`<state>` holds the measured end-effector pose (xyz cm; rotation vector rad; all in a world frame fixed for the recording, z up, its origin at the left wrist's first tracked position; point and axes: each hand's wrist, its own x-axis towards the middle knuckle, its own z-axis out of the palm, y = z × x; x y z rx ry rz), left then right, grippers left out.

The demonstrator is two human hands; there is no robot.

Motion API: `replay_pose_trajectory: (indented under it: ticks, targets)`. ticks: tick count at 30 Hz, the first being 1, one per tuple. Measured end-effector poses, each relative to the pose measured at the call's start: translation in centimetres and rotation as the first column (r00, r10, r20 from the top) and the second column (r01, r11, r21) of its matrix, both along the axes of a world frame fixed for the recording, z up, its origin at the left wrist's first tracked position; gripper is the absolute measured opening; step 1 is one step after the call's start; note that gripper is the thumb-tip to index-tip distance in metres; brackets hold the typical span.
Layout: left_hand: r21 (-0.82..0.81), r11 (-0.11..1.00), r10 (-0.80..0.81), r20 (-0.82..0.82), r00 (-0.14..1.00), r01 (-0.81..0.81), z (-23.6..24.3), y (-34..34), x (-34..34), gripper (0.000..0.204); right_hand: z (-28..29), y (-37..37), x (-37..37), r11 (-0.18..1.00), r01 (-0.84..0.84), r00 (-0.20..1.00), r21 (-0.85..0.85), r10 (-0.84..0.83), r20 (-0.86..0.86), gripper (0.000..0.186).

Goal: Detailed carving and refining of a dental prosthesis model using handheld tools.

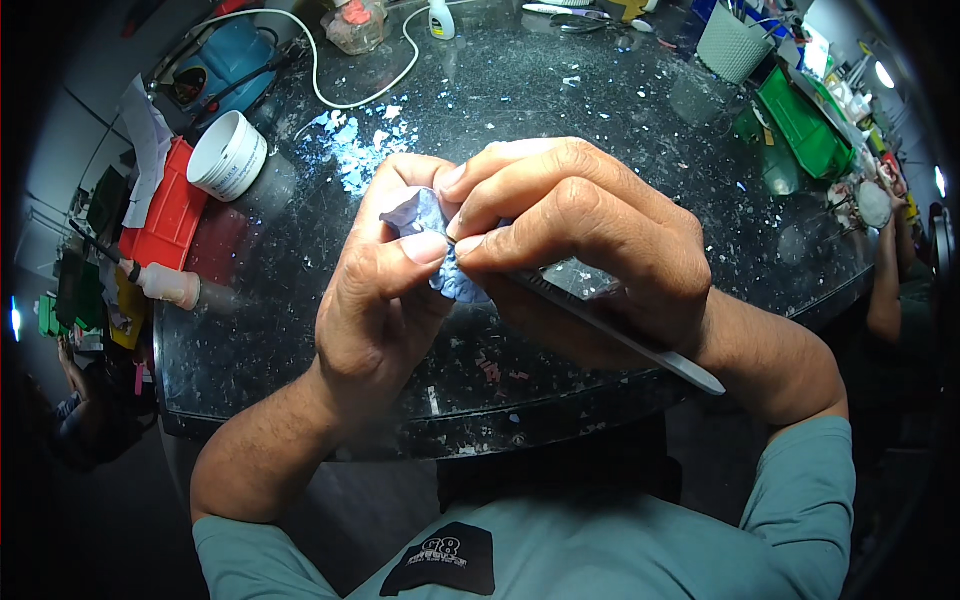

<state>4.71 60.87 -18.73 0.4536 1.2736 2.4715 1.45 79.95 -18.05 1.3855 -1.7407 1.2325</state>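
Observation:
Above the near part of the table, my left hand (375,280) is closed round a small pale-blue plaster dental cast (416,210), its thumb pressed on the near side. Bumps like teeth show along the cast's lower edge. My right hand (600,230) pinches a slim metal carving knife (640,345) with a flat, rounded end that points down to the right. The knife's working tip meets the cast between the two hands' fingertips, which partly hide it. Both hands touch at the cast.
Pale-blue plaster crumbs (360,145) lie scattered on the black table (480,100). At the left stand a white tub (228,158), a red bin (168,215) and a small bottle (170,285). A white cable (318,75) curves across the back. Further right are a grey basket (735,45) and green tray (800,120).

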Motion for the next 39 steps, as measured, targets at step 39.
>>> replay_pose_trajectory:
  ticks: [39]
  targets:
    - [0.010, 0.980, -0.195, 0.232, 0.953, 0.198, -1.3, -2.1, -1.6, 0.050, -0.1, 1.8, -2.4, 0.963, -0.255, 0.919, -0.082, 0.268, 0.290, 0.025]
